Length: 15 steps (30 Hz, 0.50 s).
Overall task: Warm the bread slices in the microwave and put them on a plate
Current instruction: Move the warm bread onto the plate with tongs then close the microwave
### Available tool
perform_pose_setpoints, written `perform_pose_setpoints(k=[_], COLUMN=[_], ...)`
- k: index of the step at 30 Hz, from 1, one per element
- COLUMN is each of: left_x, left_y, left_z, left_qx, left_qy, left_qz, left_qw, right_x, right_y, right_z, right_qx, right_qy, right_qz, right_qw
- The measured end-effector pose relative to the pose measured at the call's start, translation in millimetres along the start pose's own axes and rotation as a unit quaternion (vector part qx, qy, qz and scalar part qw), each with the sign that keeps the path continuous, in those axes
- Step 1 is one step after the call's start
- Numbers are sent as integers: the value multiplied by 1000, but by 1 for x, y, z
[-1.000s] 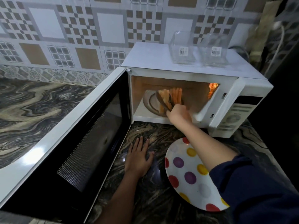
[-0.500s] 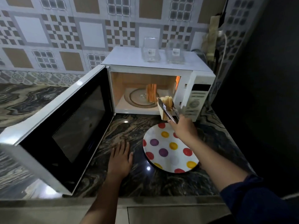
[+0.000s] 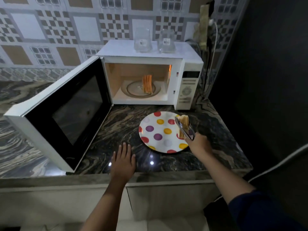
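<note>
At the bottom right of the frame a dark sleeve is cut off by the edge, and the area right of it is too dark to read. The left hand lies flat, fingers straight, on the dark marbled table near its front edge. The right hand is curled around the handles of metal tongs; its fingertips are hidden behind the back of the hand. The tongs clamp a toasted bread slice standing on edge over the right rim of a white polka-dot plate. The tongs cover part of it, and whether it touches the plate cannot be told, nor whether it is a single slice.

Left of the plate the microwave door stands swung wide, taking up the middle left. Behind, in the lit cavity of the white microwave, more bread slices, orange-brown, stand upright together on the glass turntable. The control panel markings are too small to make out. Two clear glass containers with unreadable labels sit on top, before a patterned tile wall.
</note>
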<state>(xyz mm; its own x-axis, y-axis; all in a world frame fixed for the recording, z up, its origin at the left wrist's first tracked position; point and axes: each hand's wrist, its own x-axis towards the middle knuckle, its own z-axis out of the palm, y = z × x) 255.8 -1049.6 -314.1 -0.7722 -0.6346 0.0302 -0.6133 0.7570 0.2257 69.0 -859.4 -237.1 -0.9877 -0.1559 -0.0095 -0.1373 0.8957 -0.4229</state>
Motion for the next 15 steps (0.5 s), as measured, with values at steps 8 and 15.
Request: perform_pose_setpoints(k=[8, 15], left_x=[-8, -7], left_y=[0, -1], left_z=[0, 1], left_qx=[-18, -18], left_qy=[1, -6], left_qz=[5, 4], left_qw=[1000, 1000], right_x=[6, 6], right_y=[4, 8], right_z=[6, 1], right_qx=[3, 30], right_qy=[-9, -18], right_qz=[9, 28], right_qw=[1000, 999])
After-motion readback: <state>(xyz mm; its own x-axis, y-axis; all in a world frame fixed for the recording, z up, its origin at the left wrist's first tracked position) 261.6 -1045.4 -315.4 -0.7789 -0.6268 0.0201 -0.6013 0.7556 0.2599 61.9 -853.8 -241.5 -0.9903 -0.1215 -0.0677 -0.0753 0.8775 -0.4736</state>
